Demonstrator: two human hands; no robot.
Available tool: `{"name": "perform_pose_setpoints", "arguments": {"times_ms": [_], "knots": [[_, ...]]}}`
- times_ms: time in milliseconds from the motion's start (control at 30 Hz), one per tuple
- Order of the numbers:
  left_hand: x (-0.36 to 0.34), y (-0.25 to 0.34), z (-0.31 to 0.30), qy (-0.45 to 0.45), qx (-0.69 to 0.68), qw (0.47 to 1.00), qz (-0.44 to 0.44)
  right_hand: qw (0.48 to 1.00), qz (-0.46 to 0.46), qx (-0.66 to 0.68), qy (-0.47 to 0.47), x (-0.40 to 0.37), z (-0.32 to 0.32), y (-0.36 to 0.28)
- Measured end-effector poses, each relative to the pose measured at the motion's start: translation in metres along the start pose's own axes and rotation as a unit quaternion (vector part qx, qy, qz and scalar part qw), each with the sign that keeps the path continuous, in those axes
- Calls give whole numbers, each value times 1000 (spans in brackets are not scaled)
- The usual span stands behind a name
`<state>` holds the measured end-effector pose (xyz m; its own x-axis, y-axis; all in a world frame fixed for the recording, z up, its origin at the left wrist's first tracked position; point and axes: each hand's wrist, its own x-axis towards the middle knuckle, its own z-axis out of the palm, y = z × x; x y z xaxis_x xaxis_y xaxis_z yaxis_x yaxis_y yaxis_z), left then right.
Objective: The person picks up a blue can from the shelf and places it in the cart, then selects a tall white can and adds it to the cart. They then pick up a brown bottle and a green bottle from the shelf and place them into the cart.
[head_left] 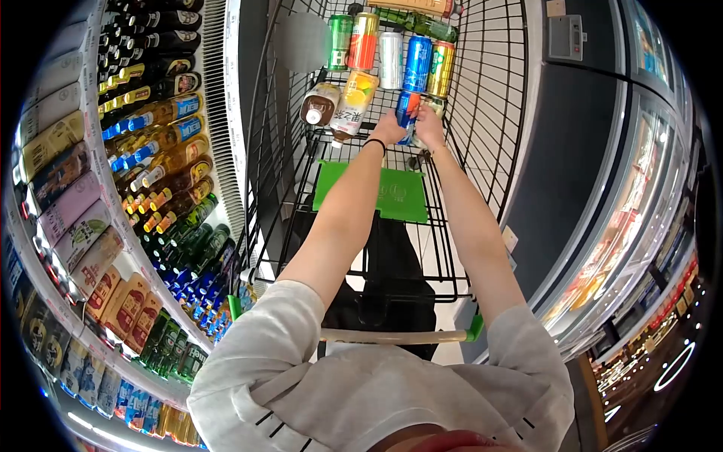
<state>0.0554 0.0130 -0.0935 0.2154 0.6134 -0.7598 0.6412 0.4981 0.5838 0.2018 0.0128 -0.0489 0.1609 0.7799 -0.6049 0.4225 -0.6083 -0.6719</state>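
Head view: left fingers (392, 119) clamp a cylindrical blue can (408, 106) (right fingers (426, 115), I can't tell).

Both arms are stretched forward and angled inward, so that the left grip (388, 128) and the right grip (431, 126) are brought close beside each other. The left forearm (346, 200) is slanted toward its grip, and a thin dark band (375, 142) is worn around the wrist just behind it. The right forearm (474, 207) is slanted in from the opposite side. Well behind the grips, the upper arms are covered by short pale sleeves (275, 320). The fingers are partly hidden, and how far either grip is closed cannot be told.
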Motion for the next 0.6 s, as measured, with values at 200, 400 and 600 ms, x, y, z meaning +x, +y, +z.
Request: {"name": "perform_pose_setpoints", "arguments": {"times_ms": [200,400,600], "knots": [[-5,12,19,118,0,992,-52,980,-25,-186,67,14,31,22],[7,11,4,89,56,994,-20,980,17,-175,89,20,36,9],[-51,30,-35,35,12,999,11,993,62,89,-41,-8,15,-7]]}}
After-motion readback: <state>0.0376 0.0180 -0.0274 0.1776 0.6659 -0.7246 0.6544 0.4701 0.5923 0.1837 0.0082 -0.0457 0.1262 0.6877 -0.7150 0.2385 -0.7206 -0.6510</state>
